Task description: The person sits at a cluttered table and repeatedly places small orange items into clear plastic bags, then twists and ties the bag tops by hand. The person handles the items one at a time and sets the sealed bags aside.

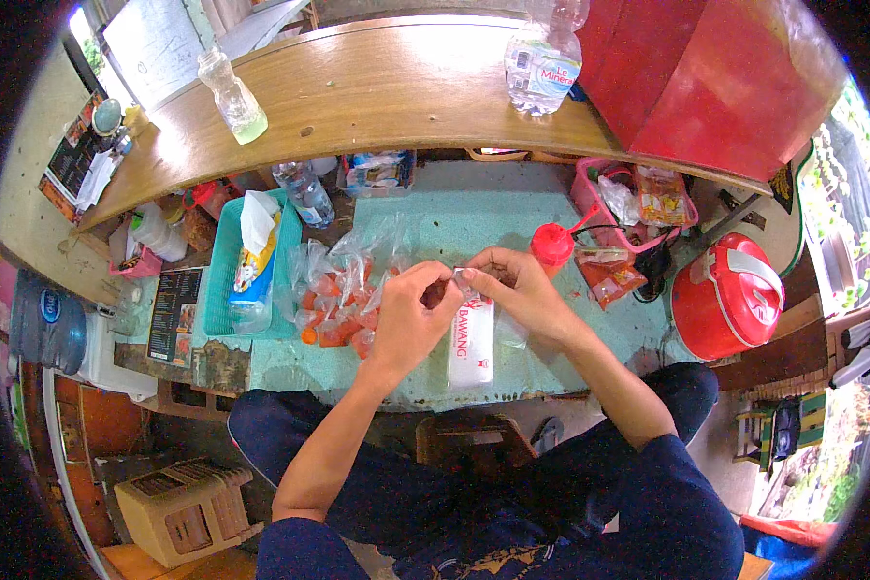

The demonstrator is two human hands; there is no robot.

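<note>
My left hand (pixel 419 308) and my right hand (pixel 518 290) meet over the table, their fingertips pinching a small piece of clear plastic (pixel 468 284), probably a bag. Its full shape is hidden by my fingers. Just below them lies a white plastic packet (pixel 471 348) with red printing, its upper end partly covered. Left of my left hand is a heap of small clear plastic bags (pixel 339 308) filled with something orange-red, their tops twisted upward. A red-capped squeeze bottle (pixel 552 246) stands just beyond my right hand.
A teal plastic basket (pixel 214 290) holds a tissue pack (pixel 254 261) on the left. To the right are a pink basket (pixel 587 192) of packets and a red rice container (pixel 728 297). A raised wooden shelf (pixel 406 87) bears a water bottle (pixel 544 69) and a glass bottle (pixel 235 101).
</note>
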